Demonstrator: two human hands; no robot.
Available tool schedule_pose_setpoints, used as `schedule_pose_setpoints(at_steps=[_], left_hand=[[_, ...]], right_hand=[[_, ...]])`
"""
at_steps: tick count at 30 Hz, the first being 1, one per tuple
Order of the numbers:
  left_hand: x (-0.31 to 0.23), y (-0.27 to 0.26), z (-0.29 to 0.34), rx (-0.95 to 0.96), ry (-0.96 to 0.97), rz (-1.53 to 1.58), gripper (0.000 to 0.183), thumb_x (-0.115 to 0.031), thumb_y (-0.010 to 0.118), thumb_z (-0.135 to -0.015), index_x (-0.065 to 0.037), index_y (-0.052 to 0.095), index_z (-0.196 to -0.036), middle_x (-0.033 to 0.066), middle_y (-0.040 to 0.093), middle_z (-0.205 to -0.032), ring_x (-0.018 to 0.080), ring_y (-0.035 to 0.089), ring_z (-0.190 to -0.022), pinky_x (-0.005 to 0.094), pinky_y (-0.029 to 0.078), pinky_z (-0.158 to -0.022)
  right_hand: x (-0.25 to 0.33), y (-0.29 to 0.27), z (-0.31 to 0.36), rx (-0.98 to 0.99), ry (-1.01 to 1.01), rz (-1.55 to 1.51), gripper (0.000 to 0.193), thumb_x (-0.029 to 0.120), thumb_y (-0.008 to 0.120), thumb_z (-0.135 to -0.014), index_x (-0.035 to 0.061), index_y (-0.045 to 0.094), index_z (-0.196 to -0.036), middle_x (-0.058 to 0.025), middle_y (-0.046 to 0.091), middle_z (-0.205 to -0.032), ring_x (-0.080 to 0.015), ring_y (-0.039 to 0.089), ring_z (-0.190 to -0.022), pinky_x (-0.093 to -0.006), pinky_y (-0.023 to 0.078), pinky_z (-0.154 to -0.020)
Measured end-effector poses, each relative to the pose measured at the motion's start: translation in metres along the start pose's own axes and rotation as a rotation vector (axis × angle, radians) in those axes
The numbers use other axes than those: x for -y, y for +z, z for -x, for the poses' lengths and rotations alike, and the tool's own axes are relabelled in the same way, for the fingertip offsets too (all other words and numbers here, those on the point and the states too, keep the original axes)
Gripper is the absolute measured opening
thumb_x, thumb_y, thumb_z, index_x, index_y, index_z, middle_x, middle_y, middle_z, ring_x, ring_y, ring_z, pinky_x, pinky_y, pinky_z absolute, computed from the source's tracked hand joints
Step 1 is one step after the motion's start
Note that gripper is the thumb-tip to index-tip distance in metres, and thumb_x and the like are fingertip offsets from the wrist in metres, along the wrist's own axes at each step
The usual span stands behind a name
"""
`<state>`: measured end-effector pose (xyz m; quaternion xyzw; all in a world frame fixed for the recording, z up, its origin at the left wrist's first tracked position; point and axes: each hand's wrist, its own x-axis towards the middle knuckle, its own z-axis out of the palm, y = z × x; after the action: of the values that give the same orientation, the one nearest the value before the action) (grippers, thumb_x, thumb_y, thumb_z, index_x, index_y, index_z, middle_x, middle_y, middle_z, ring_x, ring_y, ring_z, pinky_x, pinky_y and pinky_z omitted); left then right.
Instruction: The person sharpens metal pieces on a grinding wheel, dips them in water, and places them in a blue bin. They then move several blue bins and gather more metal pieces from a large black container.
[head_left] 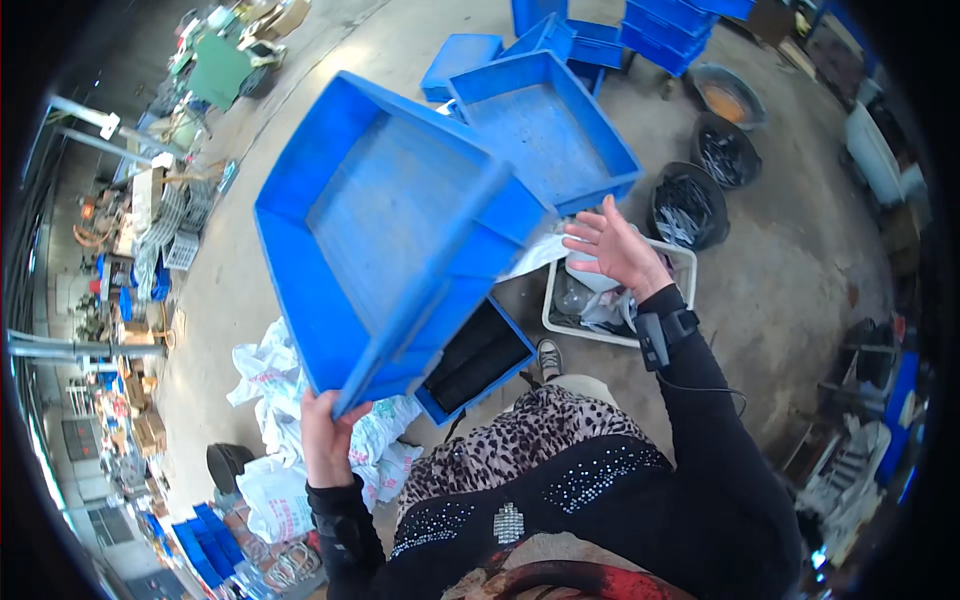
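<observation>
The left hand (328, 430) has the near corner of a blue bin (395, 200), fingers closed on its rim; the bin is held tilted, up and away from that grip. The right hand (622, 255) holds nothing — fingers spread, well right of the grip. A second bin (545, 130) lies just beyond it; whether they touch, I cannot tell. The step looks like shifting the bin one-handed — the next move seems to call for steadying its free side.
</observation>
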<state>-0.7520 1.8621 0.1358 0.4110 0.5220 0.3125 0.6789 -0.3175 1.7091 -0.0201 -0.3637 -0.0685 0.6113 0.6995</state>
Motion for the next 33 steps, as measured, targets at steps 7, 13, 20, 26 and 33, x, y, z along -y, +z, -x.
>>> schedule_pose_setpoints(at_steps=[7,13,20,26,33], left_hand=[[0.038,0.022,0.042,0.383,0.047,-0.375,0.044,-0.001,0.050,-0.074,0.004,0.050,-0.118,0.0072,0.060,-0.097,0.0148,0.058,-0.080,0.0269,0.049,-0.071],[0.093,0.094,0.105,0.787,0.095,-0.567,0.050,0.001,0.049,-0.071,0.003,0.050,-0.121,0.0042,0.058,-0.099,0.0112,0.052,-0.085,0.0229,0.042,-0.077],[0.199,0.251,0.242,1.114,0.127,-0.742,0.055,-0.001,0.050,-0.072,0.003,0.047,-0.127,0.0052,0.057,-0.107,0.0124,0.051,-0.092,0.0253,0.042,-0.082],[0.263,0.416,0.333,1.404,0.126,-0.856,0.039,-0.001,0.049,-0.072,0.004,0.050,-0.110,0.0069,0.057,-0.082,0.0182,0.060,-0.063,0.0309,0.056,-0.053],[0.243,0.498,0.391,1.761,0.090,-0.949,0.045,0.000,0.049,-0.071,0.003,0.048,-0.116,0.0084,0.057,-0.085,0.0173,0.059,-0.062,0.0295,0.052,-0.046]], right_hand=[[-0.066,0.006,0.186,-0.234,-0.222,0.101,0.046,0.042,0.041,-0.100,0.0058,0.052,-0.126,-0.0008,0.059,-0.115,-0.0086,0.056,-0.097,-0.0252,0.047,-0.086],[-0.136,-0.032,0.407,-0.444,-0.440,-0.095,0.066,0.056,0.043,-0.092,0.0051,0.044,-0.133,-0.0037,0.058,-0.116,-0.0107,0.057,-0.101,-0.0280,0.050,-0.086],[-0.175,-0.143,0.612,-0.690,-0.695,-0.327,0.060,0.054,0.044,-0.093,0.0050,0.050,-0.126,-0.0020,0.061,-0.109,-0.0101,0.057,-0.096,-0.0286,0.050,-0.084],[-0.168,-0.189,0.735,-0.764,-0.977,-0.309,0.055,0.048,0.038,-0.098,0.0034,0.050,-0.129,-0.0012,0.058,-0.119,-0.0106,0.054,-0.104,-0.0286,0.043,-0.095],[-0.182,-0.063,0.794,-1.073,-1.052,-0.262,0.071,0.057,0.042,-0.092,0.0004,0.043,-0.134,-0.0063,0.054,-0.127,-0.0130,0.051,-0.114,-0.0319,0.043,-0.097]])
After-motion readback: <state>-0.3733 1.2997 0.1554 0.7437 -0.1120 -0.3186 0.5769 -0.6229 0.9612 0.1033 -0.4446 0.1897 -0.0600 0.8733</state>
